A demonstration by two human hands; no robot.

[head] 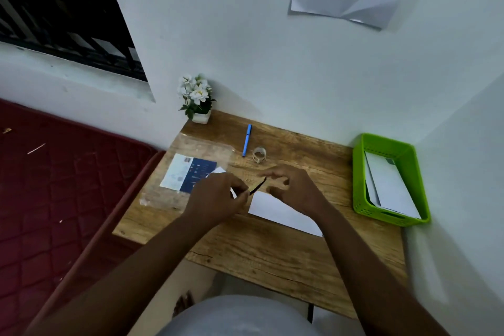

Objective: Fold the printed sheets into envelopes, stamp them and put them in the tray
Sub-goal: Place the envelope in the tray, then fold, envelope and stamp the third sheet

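Both forearms reach in over the desk's (pixel 272 259) near edge. The left hand (pixel 215 196) pinches a thin dark strip (pixel 258 186), the right hand (pixel 293 185) hovers loosely curled, holding nothing, above the white envelope (pixel 275 209) mid-desk. At the far right edge sits the green tray (pixel 360 172), envelopes inside.

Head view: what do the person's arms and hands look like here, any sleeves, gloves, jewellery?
Both forearms are bare up to the frame edge, with no sleeves in view. The left hand and right hand are bare too: no gloves, and no rings, watch or bracelet that I can make out in this dim, slightly blurred picture.
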